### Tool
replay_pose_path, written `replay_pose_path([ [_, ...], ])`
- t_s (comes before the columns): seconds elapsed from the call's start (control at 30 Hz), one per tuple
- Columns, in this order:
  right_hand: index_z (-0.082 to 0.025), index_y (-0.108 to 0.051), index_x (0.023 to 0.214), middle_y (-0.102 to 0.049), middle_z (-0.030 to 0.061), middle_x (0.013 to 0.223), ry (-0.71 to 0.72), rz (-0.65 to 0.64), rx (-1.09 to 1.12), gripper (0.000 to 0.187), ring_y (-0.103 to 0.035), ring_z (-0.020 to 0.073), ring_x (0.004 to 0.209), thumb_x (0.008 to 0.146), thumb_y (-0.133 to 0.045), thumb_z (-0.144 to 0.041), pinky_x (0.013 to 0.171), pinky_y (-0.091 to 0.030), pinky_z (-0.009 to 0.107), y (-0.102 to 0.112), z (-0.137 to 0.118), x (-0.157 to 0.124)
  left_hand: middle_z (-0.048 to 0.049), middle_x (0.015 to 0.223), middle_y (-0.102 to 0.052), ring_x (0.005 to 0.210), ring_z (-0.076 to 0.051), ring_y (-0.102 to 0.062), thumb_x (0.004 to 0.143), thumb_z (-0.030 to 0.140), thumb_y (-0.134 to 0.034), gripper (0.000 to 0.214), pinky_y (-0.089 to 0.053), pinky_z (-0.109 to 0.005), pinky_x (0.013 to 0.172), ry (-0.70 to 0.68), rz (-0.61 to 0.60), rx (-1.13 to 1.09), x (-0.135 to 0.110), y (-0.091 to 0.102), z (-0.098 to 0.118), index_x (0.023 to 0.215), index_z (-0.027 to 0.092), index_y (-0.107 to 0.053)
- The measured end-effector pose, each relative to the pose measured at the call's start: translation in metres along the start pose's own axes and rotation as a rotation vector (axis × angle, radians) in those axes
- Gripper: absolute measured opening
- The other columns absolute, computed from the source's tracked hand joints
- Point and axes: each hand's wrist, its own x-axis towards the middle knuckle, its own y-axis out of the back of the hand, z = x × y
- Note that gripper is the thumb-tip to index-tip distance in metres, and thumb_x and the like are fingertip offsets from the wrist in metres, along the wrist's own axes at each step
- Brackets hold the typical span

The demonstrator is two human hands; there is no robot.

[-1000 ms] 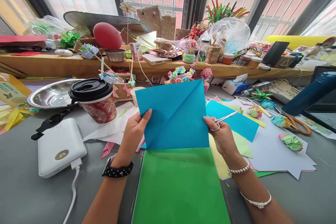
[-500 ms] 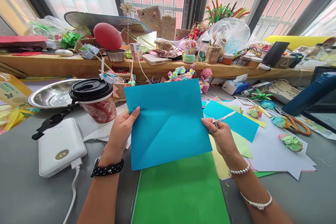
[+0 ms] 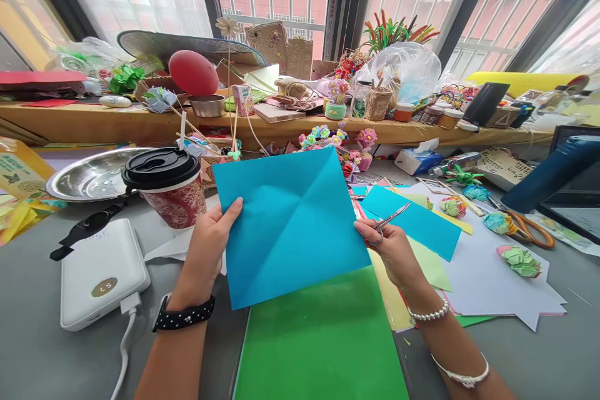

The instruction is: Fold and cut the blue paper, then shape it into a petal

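Observation:
A blue sheet of paper [image 3: 290, 231] with a diagonal crease is held up in front of me, over a green sheet [image 3: 323, 344] on the table. My left hand [image 3: 210, 240] pinches its left edge, thumb in front. On the right edge, my right hand [image 3: 387, 247] grips the paper between thumb and fingers. Small scissors [image 3: 391, 217] also sit in that right hand, finger loop at the fingers and blades pointing up and right. Behind the hand lies a second blue paper piece [image 3: 422, 225] on other coloured sheets.
At left stand a lidded paper cup [image 3: 173, 200], a white power bank [image 3: 103, 275] with cable and a metal bowl [image 3: 89, 178]. White paper [image 3: 492, 269], folded paper buds [image 3: 520, 260] and orange-handled scissors [image 3: 534, 231] lie right. A crowded shelf [image 3: 281, 131] runs along the back.
The blue sheet has shifted slightly left and tilted, its upper right corner lower and further left. Both hands keep hold of it, and the scissors remain in my right hand.

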Motion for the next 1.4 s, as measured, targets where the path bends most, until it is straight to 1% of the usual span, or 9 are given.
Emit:
replay_pose_path([
  [0.2, -0.016, -0.067, 0.064, -0.057, -0.0007, 0.063, -0.032, 0.010, -0.001, 0.029, -0.048, 0.0110, 0.059, 0.055, -0.071, -0.044, 0.057, -0.042, 0.023, 0.000, 0.000, 0.001, -0.0033, 0.074, -0.069, 0.070, -0.021, -0.064, 0.066, 0.031, -0.064, 0.032, -0.055, -0.029, 0.060, 0.004, -0.004, 0.000, 0.000, 0.000, 0.000, 0.094, 0.016, -0.062],
  [0.33, -0.015, -0.061, 0.058, -0.058, 0.0035, 0.059, -0.060, -0.011, -0.104, 0.045, -0.051, 0.0142, 0.056, 0.057, -0.062, -0.060, 0.056, -0.044, 0.027, 0.002, -0.002, 0.002, -0.0028, 0.073, -0.068, 0.069, -0.020, -0.064, 0.065, 0.032, -0.064, 0.032, -0.054, -0.029, 0.059, -0.004, 0.011, 0.008, 0.000, 0.001, 0.000, 0.092, 0.016, -0.063],
  [0.5, -0.018, -0.054, 0.050, -0.052, 0.0018, 0.051, -0.016, -0.235, -0.203, 0.062, -0.049, 0.0134, 0.048, 0.052, -0.042, -0.078, 0.044, -0.041, 0.025, 0.001, -0.011, -0.005, -0.0020, 0.072, -0.067, 0.068, -0.020, -0.062, 0.063, 0.036, -0.065, 0.031, -0.052, -0.027, 0.056, -0.049, 0.030, 0.057, 0.002, 0.004, -0.001, 0.087, 0.017, -0.063],
  [0.7, -0.017, -0.055, 0.050, -0.059, 0.0063, 0.054, 0.038, -0.582, -0.424, 0.071, -0.054, 0.0142, 0.049, 0.057, -0.027, -0.081, 0.044, -0.039, 0.024, 0.005, -0.012, -0.007, 0.0007, 0.053, -0.060, 0.052, -0.019, -0.057, 0.062, 0.048, -0.062, 0.037, -0.045, -0.024, 0.043, -0.095, 0.085, 0.317, 0.005, 0.011, -0.003, 0.082, 0.017, -0.063],
  [0.87, -0.015, -0.059, 0.052, -0.064, 0.0087, 0.060, 0.018, -0.728, -0.521, 0.073, -0.055, 0.0143, 0.049, 0.062, -0.024, -0.079, 0.043, -0.034, 0.023, 0.009, -0.007, -0.004, 0.0021, 0.046, -0.055, 0.048, -0.017, -0.053, 0.063, 0.048, -0.060, 0.037, -0.039, -0.022, 0.038, -0.110, 0.071, 0.379, 0.005, 0.011, -0.003, 0.084, 0.018, -0.063],
  [1.0, -0.015, -0.058, 0.047, -0.063, 0.0082, 0.058, -0.006, -0.726, -0.573, 0.072, -0.052, 0.0120, 0.044, 0.067, -0.024, -0.075, 0.042, -0.032, 0.022, 0.007, -0.006, -0.003, 0.0023, 0.047, -0.056, 0.046, -0.016, -0.051, 0.063, 0.048, -0.060, 0.035, -0.038, -0.022, 0.038, -0.112, 0.047, 0.371, 0.006, 0.011, -0.004, 0.083, 0.019, -0.063],
  [1.2, -0.016, -0.057, 0.044, -0.059, 0.0055, 0.048, -0.048, -0.697, -0.601, 0.068, -0.050, 0.0112, 0.042, 0.071, -0.027, -0.071, 0.046, -0.036, 0.023, 0.007, -0.002, -0.002, 0.0026, 0.046, -0.054, 0.044, -0.016, -0.050, 0.061, 0.051, -0.062, 0.036, -0.036, -0.022, 0.037, -0.104, 0.072, 0.378, 0.004, 0.011, -0.002, 0.077, 0.019, -0.063],
  [1.3, -0.016, -0.059, 0.044, -0.057, 0.0045, 0.044, -0.043, -0.693, -0.625, 0.068, -0.049, 0.0113, 0.040, 0.072, -0.028, -0.070, 0.048, -0.037, 0.024, 0.009, 0.000, -0.001, 0.0025, 0.046, -0.054, 0.043, -0.016, -0.050, 0.059, 0.052, -0.063, 0.037, -0.038, -0.023, 0.037, -0.103, 0.075, 0.355, 0.004, 0.012, -0.002, 0.076, 0.019, -0.063],
  [1.4, -0.016, -0.061, 0.047, -0.058, 0.0046, 0.047, -0.053, -0.695, -0.641, 0.068, -0.048, 0.0110, 0.037, 0.071, -0.029, -0.071, 0.046, -0.037, 0.025, 0.009, 0.001, -0.001, 0.0032, 0.044, -0.053, 0.043, -0.017, -0.050, 0.060, 0.052, -0.063, 0.039, -0.042, -0.025, 0.041, -0.115, 0.048, 0.318, 0.006, 0.014, -0.005, 0.080, 0.019, -0.064],
])
